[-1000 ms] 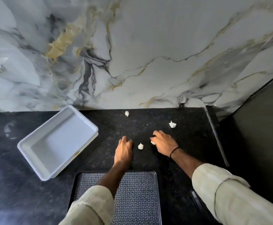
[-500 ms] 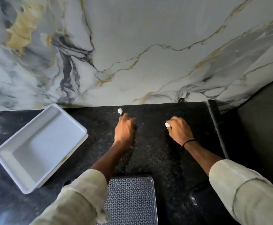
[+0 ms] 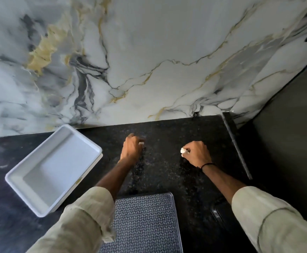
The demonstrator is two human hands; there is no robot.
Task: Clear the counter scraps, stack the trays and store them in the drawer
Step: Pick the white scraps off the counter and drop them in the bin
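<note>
My left hand rests on the black counter near the wall, fingers curled around a small white scrap that peeks out at its fingertips. My right hand is closed over another white paper scrap, which shows at the thumb side. A deep white tray stands empty and angled at the left. A flat patterned grey tray lies at the front edge between my arms. No loose scraps show on the counter.
The marble backsplash rises right behind the hands. A metal strip marks the counter's right end, with a dark panel beyond. A dark shiny object sits partly hidden under my right sleeve.
Both hands moved from the counter's middle toward the wall and gathered the scraps; the three loose scraps seen earlier are gone from the counter, now inside the closed hands.
</note>
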